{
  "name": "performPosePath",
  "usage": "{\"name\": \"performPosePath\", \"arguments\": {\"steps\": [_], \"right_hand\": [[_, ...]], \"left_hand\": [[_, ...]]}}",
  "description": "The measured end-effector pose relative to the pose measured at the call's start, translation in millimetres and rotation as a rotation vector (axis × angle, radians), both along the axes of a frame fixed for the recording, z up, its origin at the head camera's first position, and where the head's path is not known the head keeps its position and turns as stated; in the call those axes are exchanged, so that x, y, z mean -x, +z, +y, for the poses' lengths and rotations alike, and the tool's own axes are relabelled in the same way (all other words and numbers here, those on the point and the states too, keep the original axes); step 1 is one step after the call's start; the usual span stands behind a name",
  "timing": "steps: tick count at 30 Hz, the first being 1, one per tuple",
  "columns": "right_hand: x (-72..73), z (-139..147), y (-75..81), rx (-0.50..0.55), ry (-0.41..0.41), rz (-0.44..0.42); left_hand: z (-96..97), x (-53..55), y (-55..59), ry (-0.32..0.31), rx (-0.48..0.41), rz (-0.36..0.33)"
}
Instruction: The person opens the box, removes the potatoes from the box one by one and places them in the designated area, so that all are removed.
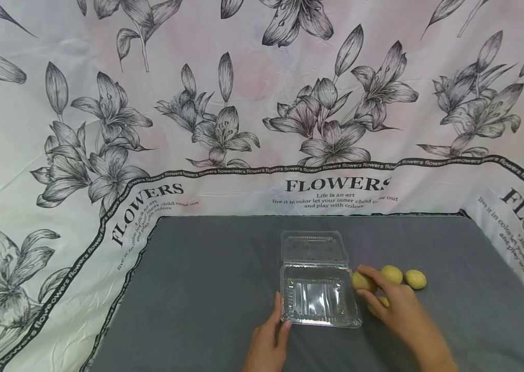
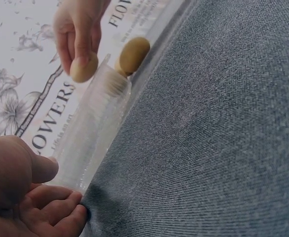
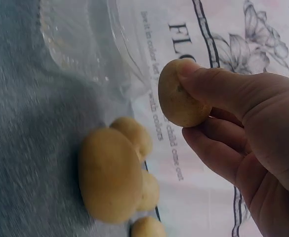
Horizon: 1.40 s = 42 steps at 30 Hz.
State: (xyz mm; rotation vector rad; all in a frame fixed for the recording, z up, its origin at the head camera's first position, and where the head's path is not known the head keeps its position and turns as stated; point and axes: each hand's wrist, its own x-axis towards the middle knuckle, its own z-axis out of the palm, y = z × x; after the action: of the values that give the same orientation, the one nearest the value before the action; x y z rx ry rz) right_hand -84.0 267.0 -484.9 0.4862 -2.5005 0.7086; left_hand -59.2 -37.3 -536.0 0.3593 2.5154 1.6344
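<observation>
A clear plastic clamshell box (image 1: 319,320) lies with its lid folded back on the grey cloth, and nothing shows inside its base. My left hand (image 1: 268,336) touches the box's left front corner, thumb and fingers on either side of the wall. A small potato (image 3: 176,96) is pinched between the thumb and fingers of my right hand (image 1: 398,305), held up beside the box's right wall. Beneath and beyond that hand, several more potatoes (image 1: 415,279) rest on the cloth; one is partly hidden by the fingers in the head view.
Grey cloth (image 1: 206,289) covers the table. Behind it and along both sides hangs a white sheet (image 1: 243,191) printed with flowers and lettering. The raised lid (image 1: 313,248) extends toward the back from the box.
</observation>
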Motion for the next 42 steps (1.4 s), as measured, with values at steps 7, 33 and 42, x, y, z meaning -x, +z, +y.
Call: {"name": "performPosePath", "arguments": {"steps": [7,33,42], "right_hand": [[-5.3,18,-1.0,0.0,-0.073,0.016],[-22.8,60,-16.2,0.019,-0.186,-0.077],[-28.1,66,-17.5,0.017,-0.229,-0.208]], "left_hand": [[-0.1,-0.8,1.6,0.008,-0.01,-0.024],[1.5,-0.6,0.9,0.017,-0.004,-0.011],[1.6,-1.1,0.4,0.018,-0.008,-0.015]]}}
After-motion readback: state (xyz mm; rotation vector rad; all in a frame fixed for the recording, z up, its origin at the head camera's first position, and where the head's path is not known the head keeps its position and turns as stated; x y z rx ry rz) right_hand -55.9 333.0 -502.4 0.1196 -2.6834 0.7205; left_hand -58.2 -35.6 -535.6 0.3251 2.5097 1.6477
